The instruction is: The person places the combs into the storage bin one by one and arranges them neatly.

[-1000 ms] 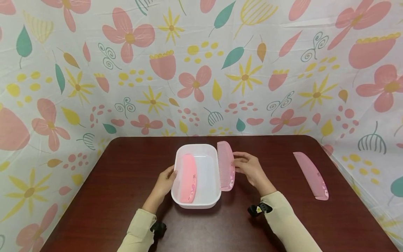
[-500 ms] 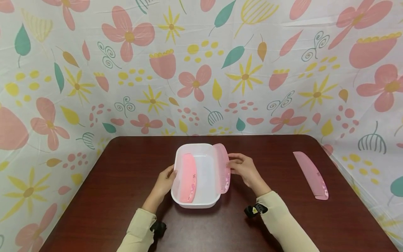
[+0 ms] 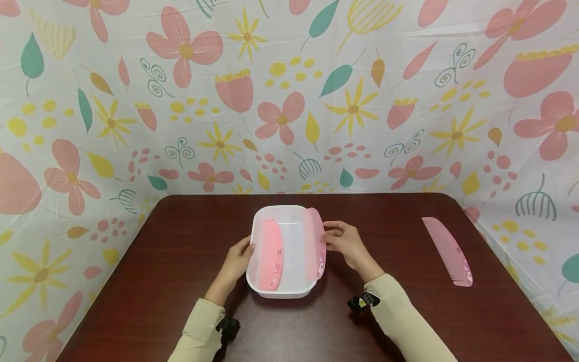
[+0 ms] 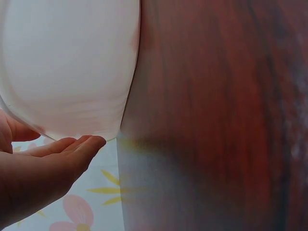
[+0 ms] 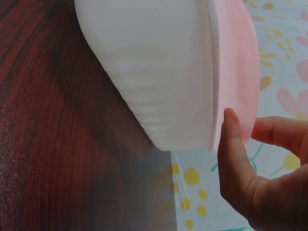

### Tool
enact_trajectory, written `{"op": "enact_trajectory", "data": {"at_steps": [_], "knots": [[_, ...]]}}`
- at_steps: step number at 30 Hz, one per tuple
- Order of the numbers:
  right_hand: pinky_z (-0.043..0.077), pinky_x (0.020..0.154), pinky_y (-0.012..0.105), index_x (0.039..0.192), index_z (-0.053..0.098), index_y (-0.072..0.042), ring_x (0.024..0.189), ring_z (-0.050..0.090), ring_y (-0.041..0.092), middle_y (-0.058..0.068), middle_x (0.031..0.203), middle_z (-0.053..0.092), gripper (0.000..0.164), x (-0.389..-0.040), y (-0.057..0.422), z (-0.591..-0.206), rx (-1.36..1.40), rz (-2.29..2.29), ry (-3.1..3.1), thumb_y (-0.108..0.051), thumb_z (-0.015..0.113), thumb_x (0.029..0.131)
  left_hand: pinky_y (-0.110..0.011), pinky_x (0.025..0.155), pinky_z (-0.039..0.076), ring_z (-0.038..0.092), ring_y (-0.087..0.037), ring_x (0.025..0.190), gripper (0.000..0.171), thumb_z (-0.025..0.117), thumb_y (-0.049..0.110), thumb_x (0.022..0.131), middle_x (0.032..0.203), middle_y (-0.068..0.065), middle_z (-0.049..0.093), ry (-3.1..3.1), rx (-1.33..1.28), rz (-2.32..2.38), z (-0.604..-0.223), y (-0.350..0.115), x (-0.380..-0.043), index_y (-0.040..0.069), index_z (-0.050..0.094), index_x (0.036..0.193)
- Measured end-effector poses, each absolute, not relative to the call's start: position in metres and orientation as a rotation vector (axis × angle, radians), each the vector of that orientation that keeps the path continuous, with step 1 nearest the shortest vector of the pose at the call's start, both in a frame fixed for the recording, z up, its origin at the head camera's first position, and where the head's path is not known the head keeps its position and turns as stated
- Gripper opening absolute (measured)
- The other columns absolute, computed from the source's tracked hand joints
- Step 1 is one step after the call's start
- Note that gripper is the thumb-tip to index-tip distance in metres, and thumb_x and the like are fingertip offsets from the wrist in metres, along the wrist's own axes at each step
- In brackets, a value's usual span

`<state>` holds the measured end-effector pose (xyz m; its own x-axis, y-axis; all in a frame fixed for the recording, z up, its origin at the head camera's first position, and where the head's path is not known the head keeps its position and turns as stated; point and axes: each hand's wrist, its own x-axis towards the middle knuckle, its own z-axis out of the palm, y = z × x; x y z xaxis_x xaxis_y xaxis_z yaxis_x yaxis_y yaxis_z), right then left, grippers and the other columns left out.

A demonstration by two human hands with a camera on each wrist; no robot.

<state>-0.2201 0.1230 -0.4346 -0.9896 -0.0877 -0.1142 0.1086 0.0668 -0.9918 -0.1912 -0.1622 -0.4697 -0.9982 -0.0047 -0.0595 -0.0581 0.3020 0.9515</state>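
Observation:
A white plastic tub [image 3: 293, 261] stands mid-table, a pink comb [image 3: 272, 256] lying inside along its left. My left hand [image 3: 234, 261] grips the tub's left rim; in the left wrist view its fingers [image 4: 79, 151] lie against the tub's outer wall. Along the right rim, my right hand [image 3: 347, 244] pinches a second pink comb [image 3: 316, 241] by its curved back. That comb overlaps the rim in the head view, its teeth side toward the inside. In the right wrist view, thumb and finger meet on the comb [image 5: 238, 67], beside the tub wall [image 5: 154, 62].
A third pink comb [image 3: 448, 251] lies on the dark red-brown table [image 3: 190, 216], toward the right edge. Behind the table hangs a white cloth [image 3: 289, 166] with flower and leaf prints. Each wrist wears a black strap.
My right hand has moved left with its comb, bringing it from beside the tub to over the right rim and tilting it. My left hand and the tub have stayed in place.

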Motion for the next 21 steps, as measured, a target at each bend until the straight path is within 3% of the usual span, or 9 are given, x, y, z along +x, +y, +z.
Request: {"op": "enact_trajectory", "data": {"at_steps": [17,21], "knots": [[0.057,0.075,0.038,0.122,0.054,0.012,0.078,0.066,0.019,0.026,0.097,0.066,0.042,-0.2199,0.1169,-0.4390,-0.027,-2.006,2.229,0.002,0.068,0.083,-0.047,0.090,0.050,0.059,-0.034,0.108,0.042,0.047,0.012,0.101,0.130,-0.026,0.055,2.510,-0.074,1.825,-0.4708,-0.1621,-0.1907,-0.005,0.045,0.139],[0.056,0.078,0.042,0.121,0.056,0.010,0.075,0.066,0.019,0.021,0.093,0.066,0.044,-0.2192,0.1131,-0.4386,-0.002,-1.951,2.265,-0.002,0.071,0.082,-0.047,0.090,0.050,0.059,-0.034,0.108,0.042,0.047,0.014,0.101,0.131,-0.026,0.054,2.512,-0.082,1.816,-0.4705,-0.1617,-0.1910,-0.004,0.045,0.139]]}}
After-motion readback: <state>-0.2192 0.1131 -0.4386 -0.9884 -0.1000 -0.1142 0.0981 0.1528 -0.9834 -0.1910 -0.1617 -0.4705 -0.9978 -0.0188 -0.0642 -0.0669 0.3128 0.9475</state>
